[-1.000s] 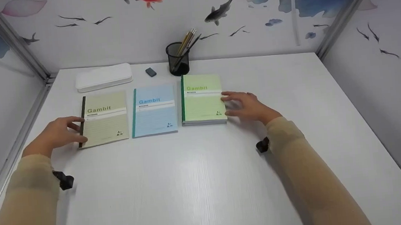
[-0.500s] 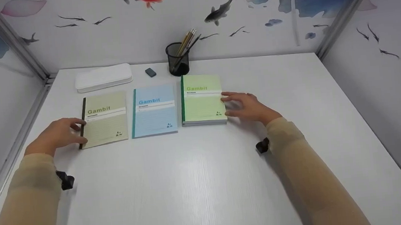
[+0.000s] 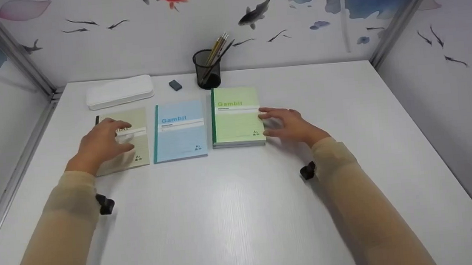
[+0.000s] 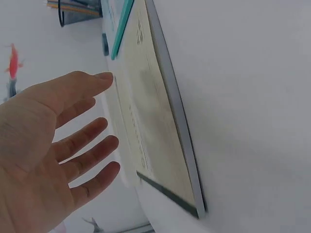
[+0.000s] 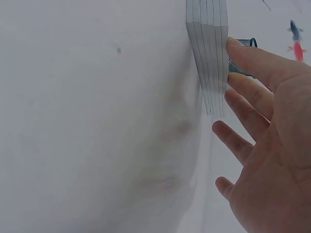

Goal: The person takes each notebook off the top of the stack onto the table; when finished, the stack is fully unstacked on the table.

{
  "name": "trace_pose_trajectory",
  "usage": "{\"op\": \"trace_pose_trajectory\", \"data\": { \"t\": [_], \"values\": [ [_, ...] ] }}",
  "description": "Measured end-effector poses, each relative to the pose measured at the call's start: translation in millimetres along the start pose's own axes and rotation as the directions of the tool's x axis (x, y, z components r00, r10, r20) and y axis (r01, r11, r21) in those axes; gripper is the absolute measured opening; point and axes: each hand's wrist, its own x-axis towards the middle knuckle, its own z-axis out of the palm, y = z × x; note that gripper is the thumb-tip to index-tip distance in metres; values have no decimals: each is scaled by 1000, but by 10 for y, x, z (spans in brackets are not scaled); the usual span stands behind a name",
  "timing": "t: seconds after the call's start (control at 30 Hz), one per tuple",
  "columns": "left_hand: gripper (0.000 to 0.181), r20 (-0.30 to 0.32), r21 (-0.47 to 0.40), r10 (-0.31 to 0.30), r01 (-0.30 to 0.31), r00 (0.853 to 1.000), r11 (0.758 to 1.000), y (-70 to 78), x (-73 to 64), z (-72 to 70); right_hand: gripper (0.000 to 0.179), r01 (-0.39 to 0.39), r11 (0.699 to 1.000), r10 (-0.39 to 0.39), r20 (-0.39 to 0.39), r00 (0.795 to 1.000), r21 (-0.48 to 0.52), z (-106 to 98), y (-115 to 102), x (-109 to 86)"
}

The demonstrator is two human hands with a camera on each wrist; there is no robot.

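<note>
Three covers lie in a row in the head view: a beige notebook (image 3: 141, 147), a blue notebook (image 3: 180, 139) and a light green notebook (image 3: 237, 126) topping a stack. My left hand (image 3: 100, 146) hovers over the beige notebook and hides its left part; in the left wrist view its fingers (image 4: 92, 154) are spread and apart from the cover. My right hand (image 3: 291, 125) rests its fingertips against the right edge of the stack. The right wrist view shows several notebooks (image 5: 209, 53) piled there, with the thumb and fingers extended along the top one's edge.
Behind the notebooks stand a white case (image 3: 120, 92), a small dark eraser (image 3: 175, 85) and a black mesh cup (image 3: 207, 71) of pencils. Printed wall panels (image 3: 176, 35) border the white table (image 3: 226, 218) at the back and sides.
My left hand has left the beige notebook's spine edge and moved right, over its cover. The right hand stays at the stack. The notebooks keep their places.
</note>
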Motion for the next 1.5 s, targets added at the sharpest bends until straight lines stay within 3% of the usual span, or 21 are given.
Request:
{"op": "trace_pose_trajectory", "data": {
  "t": [0.13, 0.43, 0.77, 0.93, 1.13, 1.33, 1.5],
  "values": [
    [59, -15, -46, 32, -32, 999, 998, 286, 92, 162, 57, 16, 1000, -16, 4, 1000, 3, 10, 13, 1],
    [50, -25, -47, 203, -204, 979, 978, 899, 403, 506, 58, 16, 1000, -15, -17, 1000, 8, -17, 76, -49],
    [53, 43, -114, 264, -258, 964, 959, 1395, 624, 749, 57, 18, 1000, -18, -9, 1000, 10, 14, 59, 24],
    [52, 57, -134, 297, -288, 953, 948, 1476, 703, 775, 58, 8, 999, -8, 3, 1000, 49, 27, 59, 38],
    [55, 102, -92, 309, -300, 946, 949, 1507, 774, 744, 59, -22, 994, 20, 15, 1000, 106, 5, 47, 30],
    [55, 82, -14, 355, -355, 931, 935, 1498, 828, 724, 59, -29, 992, 27, 15, 1000, 121, -4, 61, 46],
    [56, 82, -20, 355, -354, 931, 935, 1505, 813, 737, 55, -10, 984, 15, -27, 1000, 179, 17, 94, 56]
  ]
}}
